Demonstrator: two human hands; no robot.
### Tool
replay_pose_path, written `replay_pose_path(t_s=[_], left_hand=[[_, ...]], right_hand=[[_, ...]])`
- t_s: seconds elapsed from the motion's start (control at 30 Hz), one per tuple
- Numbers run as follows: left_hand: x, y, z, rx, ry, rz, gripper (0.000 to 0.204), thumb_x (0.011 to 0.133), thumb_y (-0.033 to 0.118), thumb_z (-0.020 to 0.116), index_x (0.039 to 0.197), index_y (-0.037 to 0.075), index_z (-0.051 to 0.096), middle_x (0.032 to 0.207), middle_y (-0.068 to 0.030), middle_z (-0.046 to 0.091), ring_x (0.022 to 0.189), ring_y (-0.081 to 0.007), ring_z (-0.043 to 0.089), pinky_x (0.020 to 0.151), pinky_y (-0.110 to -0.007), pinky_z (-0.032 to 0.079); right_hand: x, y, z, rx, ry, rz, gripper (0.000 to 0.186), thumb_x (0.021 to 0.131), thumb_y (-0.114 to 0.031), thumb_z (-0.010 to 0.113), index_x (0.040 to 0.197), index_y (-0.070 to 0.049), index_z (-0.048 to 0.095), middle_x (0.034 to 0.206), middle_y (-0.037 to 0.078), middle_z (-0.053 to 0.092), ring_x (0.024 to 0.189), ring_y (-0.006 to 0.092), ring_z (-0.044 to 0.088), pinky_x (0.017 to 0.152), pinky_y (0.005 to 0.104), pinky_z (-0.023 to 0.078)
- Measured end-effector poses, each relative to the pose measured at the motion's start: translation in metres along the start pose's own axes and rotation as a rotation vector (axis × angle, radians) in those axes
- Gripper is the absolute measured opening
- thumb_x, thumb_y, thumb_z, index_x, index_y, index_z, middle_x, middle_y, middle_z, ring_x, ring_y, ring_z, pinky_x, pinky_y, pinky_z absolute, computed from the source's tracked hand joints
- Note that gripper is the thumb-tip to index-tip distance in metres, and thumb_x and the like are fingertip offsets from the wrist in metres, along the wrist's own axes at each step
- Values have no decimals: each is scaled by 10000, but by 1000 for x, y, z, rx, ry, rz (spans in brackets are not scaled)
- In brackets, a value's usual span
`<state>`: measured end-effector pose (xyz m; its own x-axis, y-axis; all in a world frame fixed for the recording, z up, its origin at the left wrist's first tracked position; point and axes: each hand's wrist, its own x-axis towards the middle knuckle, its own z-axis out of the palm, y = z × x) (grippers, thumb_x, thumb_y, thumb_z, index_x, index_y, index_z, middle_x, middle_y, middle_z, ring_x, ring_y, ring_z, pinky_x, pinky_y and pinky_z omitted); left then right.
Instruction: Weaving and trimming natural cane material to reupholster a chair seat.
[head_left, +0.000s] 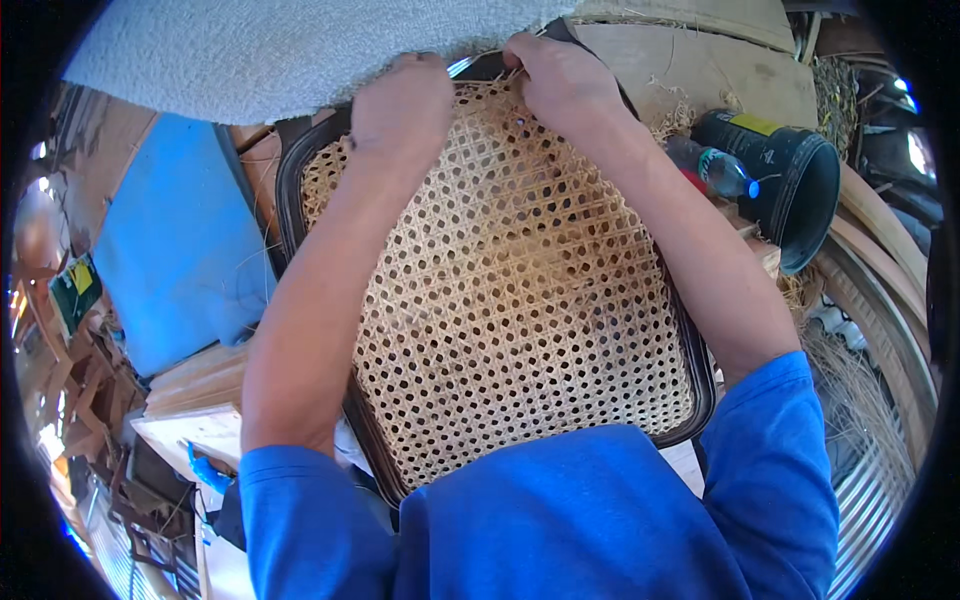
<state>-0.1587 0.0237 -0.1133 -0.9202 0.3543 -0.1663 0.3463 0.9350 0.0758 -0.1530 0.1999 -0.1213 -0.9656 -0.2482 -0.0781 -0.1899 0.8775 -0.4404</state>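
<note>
Woven cane panel (520, 300): pale straw to golden tan, open lattice with a regular pattern of small dark holes; loose strand ends lighter.
Frame (288, 170) around the panel: glossy black-brown.
Sleeves and shirt (560, 520): solid bright blue, no pattern.
Cloth (270, 50) at the far edge: light grey, nubbly textured weave.
Flat sheet (175, 240) on the left: plain mid blue.
Bucket (790, 170) on the right: black, with a yellow label patch.
Bottle (715, 170) beside it: clear bluish, blue cap, red band.
Boards (200, 385) lower left: pale raw wood.
</note>
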Motion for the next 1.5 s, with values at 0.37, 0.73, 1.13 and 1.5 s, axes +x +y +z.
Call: replay_pose_path(t_s=[0.37,0.73,1.13,1.5], left_hand=[[-33,-61,1,95,199,-117,172,865,152,527,898,-12,567,811,-170,645,686,-302,682,562,-398,562],[-40,-83,-13,149,303,-137,172,875,188,530,905,30,593,827,-113,657,627,-320,656,518,-385,547],[-2,4,4,-218,1,-62,245,901,229,547,1045,61,651,1026,-163,631,801,-312,665,737,-441,528],[18,-1,4,-371,-229,-63,353,888,368,556,920,35,670,853,-206,667,817,-363,648,760,-470,502]], right_hand=[[-1,-9,13,-206,25,97,185,818,-129,558,992,-119,621,963,113,667,928,330,614,801,432,496],[-11,-12,17,-270,98,17,144,823,-157,603,937,-138,688,975,85,651,940,316,605,799,403,508],[-11,17,-15,274,127,181,170,884,-137,597,1021,-62,665,847,84,682,750,146,628,699,292,489],[-14,22,-9,205,169,50,175,867,-127,596,1021,-73,657,885,122,678,775,234,657,714,333,508]])
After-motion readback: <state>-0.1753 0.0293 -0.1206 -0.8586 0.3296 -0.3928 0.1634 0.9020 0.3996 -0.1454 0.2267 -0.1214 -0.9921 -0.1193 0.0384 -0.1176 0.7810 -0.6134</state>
